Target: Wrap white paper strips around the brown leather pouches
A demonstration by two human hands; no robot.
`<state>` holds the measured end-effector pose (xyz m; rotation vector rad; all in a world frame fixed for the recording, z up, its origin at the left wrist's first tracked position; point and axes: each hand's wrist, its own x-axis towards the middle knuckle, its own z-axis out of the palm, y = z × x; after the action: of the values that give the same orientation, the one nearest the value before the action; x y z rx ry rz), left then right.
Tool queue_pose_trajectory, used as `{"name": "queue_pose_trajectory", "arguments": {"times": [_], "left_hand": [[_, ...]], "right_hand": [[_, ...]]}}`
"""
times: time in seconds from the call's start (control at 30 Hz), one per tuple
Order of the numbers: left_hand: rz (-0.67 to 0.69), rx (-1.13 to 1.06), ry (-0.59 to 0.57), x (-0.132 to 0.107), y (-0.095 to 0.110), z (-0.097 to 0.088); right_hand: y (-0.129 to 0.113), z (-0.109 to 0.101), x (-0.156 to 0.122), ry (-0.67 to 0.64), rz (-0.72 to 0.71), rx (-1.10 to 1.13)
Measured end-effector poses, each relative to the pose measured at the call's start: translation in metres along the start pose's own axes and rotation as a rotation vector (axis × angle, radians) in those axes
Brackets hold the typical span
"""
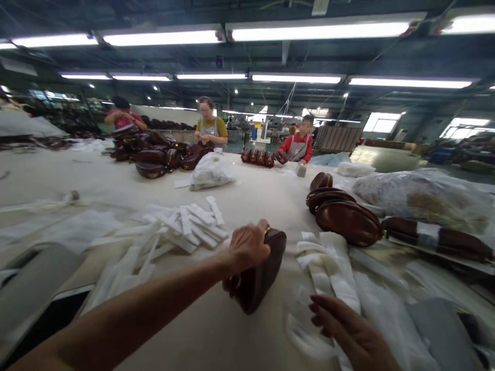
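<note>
My left hand [247, 247] is closed over the top of a dark brown leather bag [257, 278] that stands on edge on the cream table [251, 196]. My right hand [348, 330] hovers low at the front right, fingers loosely stretched over white wrapping strips [332, 268], and holds nothing. A heap of short white paper strips [185, 229] lies left of the bag. Right of it sit several more brown bags [344, 216].
Three people work at the far side of the table beside piles of brown bags [154, 152] and a row of bags [258, 157]. A white plastic sack [211, 171] lies mid-table. A clear plastic bag [421, 196] lies at the right. A grey tray [31, 283] sits front left.
</note>
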<state>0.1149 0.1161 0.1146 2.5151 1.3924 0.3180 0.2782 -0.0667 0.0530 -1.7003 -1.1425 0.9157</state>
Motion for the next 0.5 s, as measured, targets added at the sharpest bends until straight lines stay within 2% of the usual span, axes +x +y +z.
{"name": "queue_pose_trajectory", "arguments": {"times": [0.07,0.13,0.23,0.33,0.4,0.5], "left_hand": [[0.001,-0.048,-0.066,-0.048,-0.005,-0.007],[0.009,-0.26,-0.171,-0.094,-0.01,-0.009],[0.045,-0.688,-0.343,-0.149,-0.016,-0.006],[0.112,-0.889,-0.419,-0.182,-0.019,0.0],[0.237,-0.802,-0.354,-0.19,-0.022,0.004],[0.442,-0.375,-0.018,-0.187,-0.032,0.01]], "right_hand": [[-0.018,0.038,-0.004,-0.084,-0.043,0.064],[-0.033,0.062,-0.013,-0.194,-0.09,0.064],[-0.045,0.07,-0.029,-0.324,-0.177,-0.075],[-0.045,0.061,-0.038,-0.397,-0.263,-0.227],[-0.039,0.055,-0.04,-0.361,-0.36,-0.334],[-0.022,0.052,-0.04,-0.196,-0.626,-0.505]]}}
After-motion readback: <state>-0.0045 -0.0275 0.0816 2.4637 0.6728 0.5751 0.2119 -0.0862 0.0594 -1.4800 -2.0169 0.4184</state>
